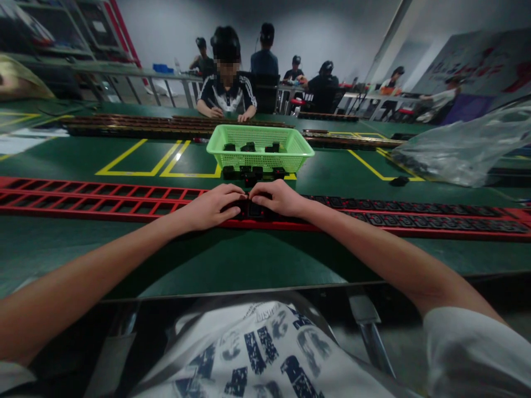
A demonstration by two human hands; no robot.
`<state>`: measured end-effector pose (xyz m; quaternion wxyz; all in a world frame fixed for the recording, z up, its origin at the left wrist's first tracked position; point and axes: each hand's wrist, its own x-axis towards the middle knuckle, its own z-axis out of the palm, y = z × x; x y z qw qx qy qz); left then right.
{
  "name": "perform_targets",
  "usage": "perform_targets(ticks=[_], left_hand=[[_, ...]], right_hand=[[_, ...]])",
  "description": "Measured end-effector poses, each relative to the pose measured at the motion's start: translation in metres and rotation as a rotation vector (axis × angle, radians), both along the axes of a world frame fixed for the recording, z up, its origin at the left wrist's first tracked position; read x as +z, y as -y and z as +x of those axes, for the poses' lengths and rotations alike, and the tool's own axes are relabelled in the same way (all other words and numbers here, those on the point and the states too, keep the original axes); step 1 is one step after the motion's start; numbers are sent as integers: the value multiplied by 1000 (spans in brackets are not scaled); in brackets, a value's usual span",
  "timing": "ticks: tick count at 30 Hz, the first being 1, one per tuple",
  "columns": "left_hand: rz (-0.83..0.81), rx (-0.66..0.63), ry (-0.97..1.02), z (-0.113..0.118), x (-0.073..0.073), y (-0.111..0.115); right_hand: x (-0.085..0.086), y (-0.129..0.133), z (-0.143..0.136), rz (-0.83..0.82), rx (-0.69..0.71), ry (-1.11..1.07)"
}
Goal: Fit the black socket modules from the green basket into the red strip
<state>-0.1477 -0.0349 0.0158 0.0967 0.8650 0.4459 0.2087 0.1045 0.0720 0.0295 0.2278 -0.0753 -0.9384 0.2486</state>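
A long red rack (103, 205) with two rows of square slots lies across the table before me. Its right-hand slots hold many black square parts (398, 220); the slots at the left show bare. At the rack's middle, my left hand (213, 207) has its thumb and fingers around a black part, which is mostly hidden. My right hand (280, 198) is close beside it, fingers curled down on a black square part (256, 210) in the front row. Just behind the hands, several loose black parts (249, 174) lie in front of a light green basket (305, 149) with more inside.
Bundles of long brown strips (136, 126) lie along the far side of the green table (265, 260). At the right are a clear plastic bag (464, 152) and a small black piece (399, 181). A person (228, 94) sits opposite, and others work farther back.
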Motion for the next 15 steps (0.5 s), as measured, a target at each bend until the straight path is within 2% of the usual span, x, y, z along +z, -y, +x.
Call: perform_targets(ticks=[8, 15], left_hand=[[4, -5, 13, 0, 0, 0], [7, -1, 12, -1, 0, -1]], right_hand=[[0, -1, -2, -11, -25, 16], [-6, -3, -2, 115, -18, 36]])
